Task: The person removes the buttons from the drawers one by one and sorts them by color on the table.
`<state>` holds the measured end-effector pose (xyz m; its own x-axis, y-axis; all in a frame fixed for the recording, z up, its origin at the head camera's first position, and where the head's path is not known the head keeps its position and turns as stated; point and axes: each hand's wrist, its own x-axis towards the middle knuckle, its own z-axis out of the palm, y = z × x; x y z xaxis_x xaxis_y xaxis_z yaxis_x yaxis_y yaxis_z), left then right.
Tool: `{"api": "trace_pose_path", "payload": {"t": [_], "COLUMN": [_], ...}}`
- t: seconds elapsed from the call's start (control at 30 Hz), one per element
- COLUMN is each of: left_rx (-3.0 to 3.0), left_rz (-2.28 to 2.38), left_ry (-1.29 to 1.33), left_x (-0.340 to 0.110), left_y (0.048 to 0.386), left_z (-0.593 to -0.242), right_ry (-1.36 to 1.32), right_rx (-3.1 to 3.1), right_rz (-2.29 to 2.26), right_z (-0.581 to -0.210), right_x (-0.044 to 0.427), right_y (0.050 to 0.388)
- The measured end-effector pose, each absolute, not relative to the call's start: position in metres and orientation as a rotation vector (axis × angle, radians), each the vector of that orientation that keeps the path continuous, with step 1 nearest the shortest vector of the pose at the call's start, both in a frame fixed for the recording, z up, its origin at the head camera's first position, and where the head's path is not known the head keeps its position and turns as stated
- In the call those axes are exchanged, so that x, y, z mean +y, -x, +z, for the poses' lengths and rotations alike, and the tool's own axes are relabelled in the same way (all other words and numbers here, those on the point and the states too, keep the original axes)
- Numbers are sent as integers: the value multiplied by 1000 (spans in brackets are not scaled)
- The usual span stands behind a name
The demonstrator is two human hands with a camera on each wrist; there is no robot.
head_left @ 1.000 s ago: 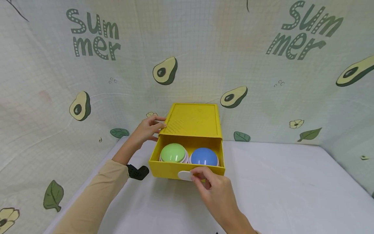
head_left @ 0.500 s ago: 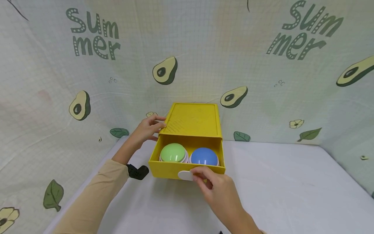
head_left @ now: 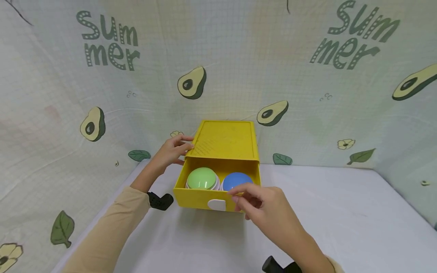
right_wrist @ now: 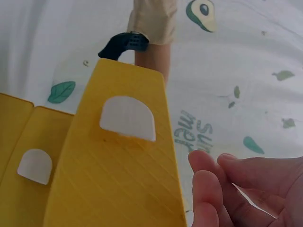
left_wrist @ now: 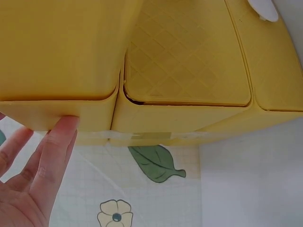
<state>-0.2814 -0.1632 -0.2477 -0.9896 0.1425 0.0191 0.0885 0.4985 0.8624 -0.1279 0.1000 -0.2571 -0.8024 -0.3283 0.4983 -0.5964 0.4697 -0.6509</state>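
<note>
A yellow drawer unit (head_left: 225, 140) stands with its top drawer (head_left: 191, 198) pulled out. Inside sit a green dome (head_left: 202, 178) and a blue dome (head_left: 235, 179), both with pale rims. The drawer front carries a white tab handle (head_left: 216, 204). My right hand (head_left: 269, 206) is just right of that handle, apart from it, fingers loosely bent and holding nothing. The right wrist view shows the same gap between fingertips (right_wrist: 199, 158) and handle (right_wrist: 128, 118). My left hand (head_left: 174, 151) touches the unit's left side; its extended fingers (left_wrist: 54, 146) press the yellow wall.
A lower drawer has its own white tab (right_wrist: 35, 165). The unit stands on a white-covered table (head_left: 324, 212), near a hanging cloth (head_left: 232, 57) printed with avocados, leaves and lettering. Black wrist straps (head_left: 160, 201) show by the sleeves.
My right hand has let go of the white handle and moved a little right and away from it. The drawer stays pulled out, and my left hand has not moved.
</note>
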Motion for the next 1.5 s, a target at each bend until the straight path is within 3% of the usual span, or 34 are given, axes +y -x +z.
{"api": "trace_pose_path", "payload": {"t": [0.5,0.9,1.5], "left_rx": [2658,2637,2663], "left_rz": [1544,1553,1537], "left_ry": [-222,-200,-196], "left_x": [-165,-161,-163], "left_y": [283,283,283], "left_z": [-250,-250,-249], "right_ry": [-909,-1302,-1455], "right_rx": [-2687,-2901,-2973], "right_rz": [944,757,571], "right_z": [-217,-216,-220], "right_x": [130,134,123], "right_y": [171,202,218]}}
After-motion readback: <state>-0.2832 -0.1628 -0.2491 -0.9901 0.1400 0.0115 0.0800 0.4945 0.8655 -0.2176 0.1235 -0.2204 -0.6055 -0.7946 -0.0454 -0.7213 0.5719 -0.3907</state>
